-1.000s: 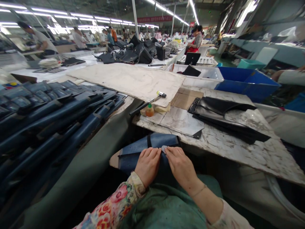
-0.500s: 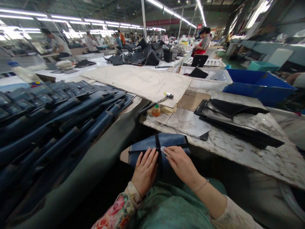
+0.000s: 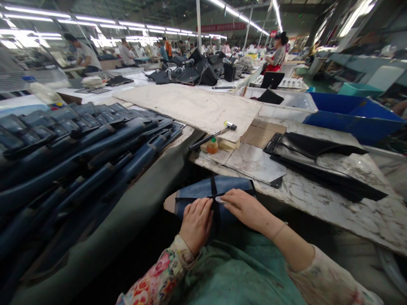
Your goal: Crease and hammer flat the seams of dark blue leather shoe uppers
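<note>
Head view: slips may scratch blue piece (image 3: 196, 188).
Right hand (image 3: 249, 209): pinches pale tool (image 3: 219, 199) there.
Left hand (image 3: 195, 218): touches piece; can't tell grip.

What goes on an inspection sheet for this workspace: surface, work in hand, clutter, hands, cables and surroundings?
Surface: worktable, pale with dark streaks.
Work in hand: blue piece with crossing black strips.
Clutter: hammer beside an orange bottle; black sheet pieces to the right; rows of blue pieces to the left.
Hands: left hand rests its fingers on the blue piece; right hand holds a small pale tool by the strips' crossing.
Cables: nothing seen near the hands.
Surroundings: white bin and blue bin; people farther back.
</note>
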The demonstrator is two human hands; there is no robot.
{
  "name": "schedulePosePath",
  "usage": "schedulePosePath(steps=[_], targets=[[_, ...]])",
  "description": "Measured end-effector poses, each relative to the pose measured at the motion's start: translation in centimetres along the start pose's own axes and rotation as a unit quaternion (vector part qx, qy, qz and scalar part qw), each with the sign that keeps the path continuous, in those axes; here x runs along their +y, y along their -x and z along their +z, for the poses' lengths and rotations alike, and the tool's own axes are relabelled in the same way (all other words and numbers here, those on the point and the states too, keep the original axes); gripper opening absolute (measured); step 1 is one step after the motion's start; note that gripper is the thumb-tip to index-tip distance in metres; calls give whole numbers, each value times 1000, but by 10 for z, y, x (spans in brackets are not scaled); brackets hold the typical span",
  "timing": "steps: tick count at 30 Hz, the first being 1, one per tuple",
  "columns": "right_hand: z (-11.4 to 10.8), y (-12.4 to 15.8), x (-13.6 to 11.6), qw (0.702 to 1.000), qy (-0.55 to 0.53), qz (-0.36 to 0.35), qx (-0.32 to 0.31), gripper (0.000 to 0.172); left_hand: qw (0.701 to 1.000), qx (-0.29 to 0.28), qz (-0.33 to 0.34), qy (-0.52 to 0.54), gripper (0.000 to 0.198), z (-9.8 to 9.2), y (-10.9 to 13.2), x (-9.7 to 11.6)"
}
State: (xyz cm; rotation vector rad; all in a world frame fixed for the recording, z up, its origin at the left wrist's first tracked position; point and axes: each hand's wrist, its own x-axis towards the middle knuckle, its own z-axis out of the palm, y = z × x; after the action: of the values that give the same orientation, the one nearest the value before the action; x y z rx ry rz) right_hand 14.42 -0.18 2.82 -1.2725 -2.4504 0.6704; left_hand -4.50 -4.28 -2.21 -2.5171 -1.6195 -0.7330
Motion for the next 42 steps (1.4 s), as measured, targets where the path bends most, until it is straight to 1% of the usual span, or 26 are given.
schedulePosePath(steps=[2, 4, 6, 11, 15, 21, 26, 30, 33, 37, 40, 42], targets=[[-2, -2, -3, 1000, 26, 1, -11, 24, 1000, -11, -12, 8, 28, -2, -8, 1], [-4, -3, -5, 999, 32, -2, -20, 26, 1000, -24, -8, 9, 26, -3, -13, 0], [-5, -3, -3, 999, 20, -8, -26, 27, 1000, -29, 9, 5, 25, -3, -15, -2], [-3, -1, 4, 999, -28, -8, -18, 25, 997, -7, 75, -8, 29, 3, -14, -4], [4, 0, -3, 1000, 19, 11, 3, 26, 995, -4, 98, -13, 28, 5, -15, -4], [10, -5, -18, 992, 118, 40, 17, 31, 997, -21, 75, 4, 25, 4, -20, -4], [17, -11, -16, 983, 180, 24, 39, 34, 998, -31, 56, 19, 25, 2, -24, -3], [21, -1, -9, 975, 214, -1, 65, 38, 998, -20, 52, 30, 25, 1, -22, -4], [17, 14, 0, 969, 236, -2, 80, 39, 999, -6, 46, 28, 26, 1, -18, -5], [7, 26, 10, 965, 242, 14, 98, 35, 999, -8, 40, 26, 27, 1, -12, -10], [3, 25, 12, 969, 222, 9, 104, 32, 1000, -1, 21, 18, 28, -2, -7, -17], [2, 20, 8, 975, 198, -7, 100, 30, 1000, 5, 15, 8, 29, -5, -3, -22]])
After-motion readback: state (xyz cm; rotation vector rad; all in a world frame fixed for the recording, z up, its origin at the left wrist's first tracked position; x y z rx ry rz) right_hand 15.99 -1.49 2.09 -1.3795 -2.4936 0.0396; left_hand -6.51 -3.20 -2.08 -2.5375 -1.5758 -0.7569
